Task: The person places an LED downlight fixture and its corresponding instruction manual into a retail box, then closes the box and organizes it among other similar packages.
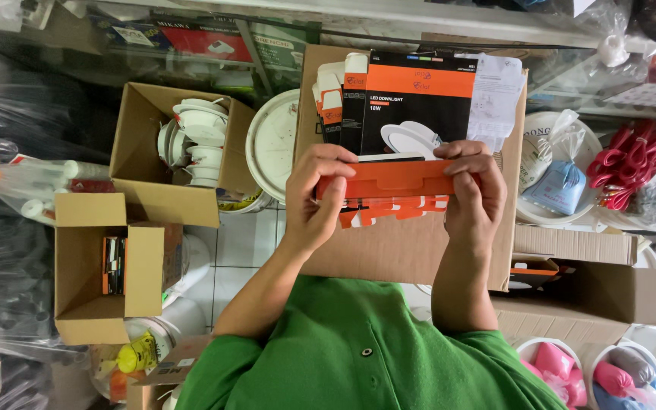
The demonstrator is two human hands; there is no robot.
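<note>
both hands, left hand (314, 199) and right hand (471, 199), pinch orange flap of flat carton (389, 179); light, thin card, creases easily, best held by edges

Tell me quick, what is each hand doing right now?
Left hand: closed on the left end of the orange and black carton.
Right hand: closed on the carton's right end.

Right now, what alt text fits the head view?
Two hands, left and right, hold an orange and black carton by its orange flap over a large cardboard box. At left, an open box holds white round lamps.
</note>
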